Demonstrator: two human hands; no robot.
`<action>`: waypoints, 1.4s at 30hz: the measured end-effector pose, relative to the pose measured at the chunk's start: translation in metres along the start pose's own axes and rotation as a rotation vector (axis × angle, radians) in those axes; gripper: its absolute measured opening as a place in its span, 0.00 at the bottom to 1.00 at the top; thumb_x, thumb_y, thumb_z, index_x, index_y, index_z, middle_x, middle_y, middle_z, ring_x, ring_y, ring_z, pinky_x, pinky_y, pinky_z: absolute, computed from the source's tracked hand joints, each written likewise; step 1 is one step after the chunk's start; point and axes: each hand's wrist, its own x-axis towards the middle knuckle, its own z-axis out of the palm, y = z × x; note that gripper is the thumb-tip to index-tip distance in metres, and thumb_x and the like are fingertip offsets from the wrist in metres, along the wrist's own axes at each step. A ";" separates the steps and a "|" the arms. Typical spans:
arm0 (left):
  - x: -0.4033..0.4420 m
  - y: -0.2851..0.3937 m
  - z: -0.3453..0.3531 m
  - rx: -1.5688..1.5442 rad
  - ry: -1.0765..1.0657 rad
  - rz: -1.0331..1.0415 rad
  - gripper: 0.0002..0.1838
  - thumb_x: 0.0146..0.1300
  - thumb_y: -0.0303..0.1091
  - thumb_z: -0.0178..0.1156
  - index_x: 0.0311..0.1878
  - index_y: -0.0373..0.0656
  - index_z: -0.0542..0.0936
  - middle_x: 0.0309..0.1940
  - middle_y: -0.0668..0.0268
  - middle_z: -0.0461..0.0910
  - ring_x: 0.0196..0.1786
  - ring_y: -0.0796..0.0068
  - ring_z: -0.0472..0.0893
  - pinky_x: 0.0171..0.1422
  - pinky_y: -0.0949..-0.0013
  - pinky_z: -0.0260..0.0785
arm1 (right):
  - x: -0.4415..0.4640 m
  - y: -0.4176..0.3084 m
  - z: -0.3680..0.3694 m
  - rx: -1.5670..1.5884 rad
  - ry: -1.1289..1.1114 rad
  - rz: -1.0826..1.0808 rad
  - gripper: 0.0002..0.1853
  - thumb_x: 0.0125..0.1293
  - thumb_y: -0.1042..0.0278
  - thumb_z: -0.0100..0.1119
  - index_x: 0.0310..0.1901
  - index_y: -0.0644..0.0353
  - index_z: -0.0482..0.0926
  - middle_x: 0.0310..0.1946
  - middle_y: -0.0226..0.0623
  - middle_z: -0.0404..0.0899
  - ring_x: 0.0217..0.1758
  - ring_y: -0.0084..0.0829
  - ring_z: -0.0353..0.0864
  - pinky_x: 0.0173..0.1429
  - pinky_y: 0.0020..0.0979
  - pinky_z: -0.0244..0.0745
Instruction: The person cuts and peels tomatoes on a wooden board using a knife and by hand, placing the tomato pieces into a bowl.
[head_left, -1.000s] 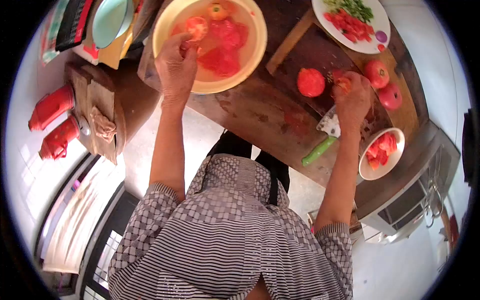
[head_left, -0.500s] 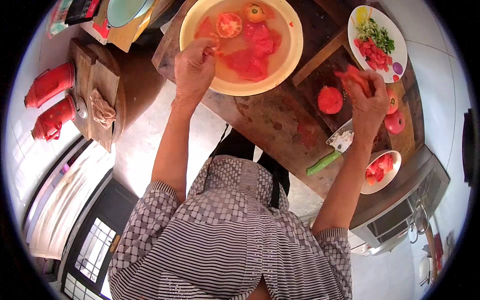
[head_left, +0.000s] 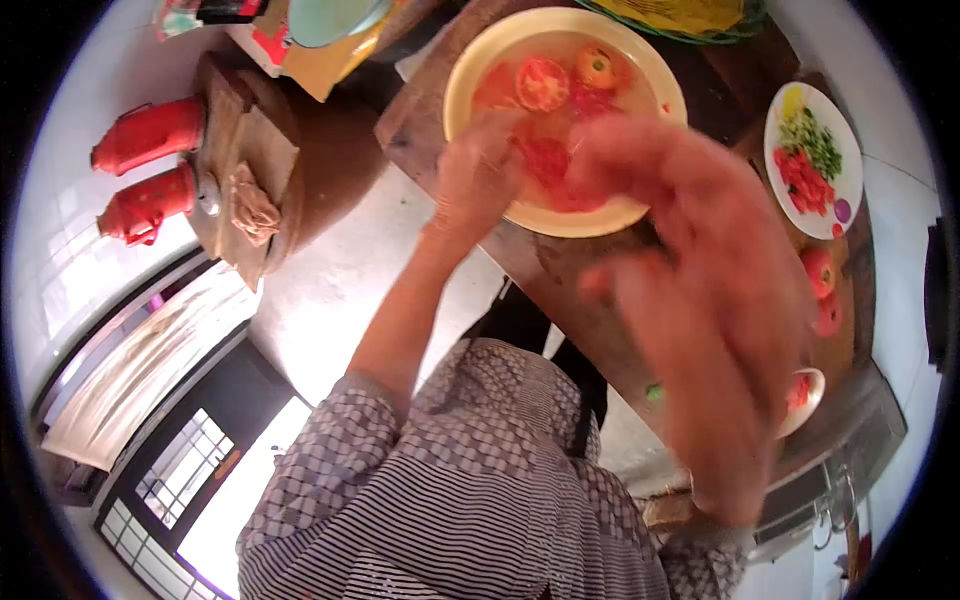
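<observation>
A yellow-rimmed basin of cloudy water holds a halved tomato, a tomato with its stem end up and loose red pieces. My left hand is at the basin's near left rim, its fingers curled together; what they hold, if anything, is not visible. My right hand is raised close to the camera, blurred, with thumb and fingers apart and nothing visible between them. It hides much of the board area. Just the green tip of the knife handle shows past it.
At the right, a white plate carries chopped greens and red pieces. Two tomatoes lie below it, near a bowl with red pieces. A green-edged basket stands behind the basin. Two red flasks are at the left.
My right hand has moved left and up towards the camera, and the red pieces it held are no longer seen in it. My left hand is lower over the rim. The view has shifted.
</observation>
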 end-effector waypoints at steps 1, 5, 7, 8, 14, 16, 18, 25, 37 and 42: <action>0.000 0.004 0.001 -0.001 0.012 -0.001 0.20 0.49 0.19 0.53 0.48 0.41 0.77 0.42 0.54 0.79 0.44 0.49 0.79 0.46 0.57 0.74 | -0.005 -0.027 0.002 0.113 -0.086 0.095 0.22 0.52 0.75 0.56 0.51 0.70 0.73 0.51 0.42 0.76 0.51 0.29 0.78 0.53 0.27 0.73; 0.006 0.021 -0.009 -0.066 -0.116 -0.147 0.20 0.49 0.19 0.52 0.48 0.41 0.77 0.41 0.53 0.78 0.43 0.48 0.79 0.45 0.55 0.73 | -0.010 -0.055 0.026 0.229 -0.448 0.110 0.22 0.53 0.76 0.57 0.52 0.69 0.73 0.51 0.43 0.76 0.51 0.31 0.78 0.53 0.28 0.73; 0.005 0.021 -0.010 -0.030 -0.132 -0.118 0.20 0.49 0.19 0.52 0.48 0.41 0.77 0.41 0.53 0.78 0.42 0.48 0.79 0.44 0.55 0.72 | -0.016 -0.050 0.041 0.189 -0.551 0.042 0.22 0.53 0.76 0.57 0.52 0.69 0.72 0.50 0.43 0.76 0.50 0.32 0.78 0.53 0.29 0.73; 0.005 0.022 -0.010 -0.050 -0.118 -0.095 0.20 0.49 0.18 0.52 0.47 0.40 0.77 0.41 0.53 0.78 0.42 0.48 0.78 0.44 0.55 0.72 | -0.018 -0.046 0.044 0.176 -0.573 0.011 0.22 0.54 0.76 0.57 0.52 0.68 0.72 0.50 0.43 0.75 0.50 0.32 0.78 0.52 0.29 0.73; 0.006 0.030 -0.006 -0.164 -0.153 -0.068 0.19 0.48 0.18 0.53 0.47 0.38 0.77 0.39 0.53 0.79 0.41 0.51 0.79 0.45 0.59 0.72 | -0.034 -0.036 0.038 0.052 -0.612 -0.110 0.22 0.55 0.76 0.57 0.53 0.67 0.71 0.49 0.44 0.75 0.49 0.35 0.78 0.52 0.31 0.73; 0.008 0.043 -0.008 -0.139 -0.161 -0.014 0.19 0.48 0.18 0.53 0.47 0.38 0.77 0.37 0.53 0.79 0.41 0.52 0.79 0.46 0.61 0.72 | -0.041 -0.032 0.031 0.016 -0.604 -0.141 0.22 0.55 0.77 0.57 0.53 0.67 0.71 0.49 0.45 0.74 0.49 0.36 0.78 0.52 0.32 0.73; 0.010 0.052 -0.009 -0.102 -0.181 -0.010 0.19 0.49 0.18 0.53 0.47 0.38 0.77 0.37 0.54 0.80 0.40 0.54 0.80 0.46 0.62 0.72 | -0.047 -0.032 0.029 -0.021 -0.602 -0.190 0.22 0.56 0.77 0.57 0.54 0.66 0.71 0.49 0.45 0.74 0.48 0.36 0.78 0.52 0.32 0.73; 0.006 0.099 0.026 -0.347 -0.292 -0.081 0.14 0.56 0.19 0.55 0.47 0.38 0.78 0.34 0.60 0.81 0.36 0.70 0.81 0.42 0.70 0.74 | -0.075 0.005 -0.017 -0.294 -0.282 -0.238 0.22 0.57 0.77 0.57 0.55 0.65 0.69 0.47 0.46 0.73 0.47 0.39 0.77 0.51 0.35 0.73; -0.037 0.162 0.120 0.083 -0.477 0.252 0.34 0.48 0.34 0.70 0.60 0.47 0.68 0.55 0.55 0.69 0.54 0.50 0.73 0.53 0.55 0.72 | -0.228 0.225 -0.097 -0.730 0.753 0.520 0.29 0.57 0.69 0.65 0.58 0.68 0.65 0.49 0.50 0.72 0.52 0.41 0.75 0.56 0.38 0.69; -0.039 0.165 0.140 0.235 -0.479 0.450 0.34 0.44 0.32 0.70 0.58 0.52 0.71 0.54 0.58 0.70 0.56 0.47 0.70 0.53 0.51 0.71 | -0.209 0.259 -0.089 -0.498 0.991 0.478 0.24 0.56 0.69 0.63 0.53 0.68 0.68 0.46 0.52 0.74 0.46 0.46 0.77 0.51 0.41 0.71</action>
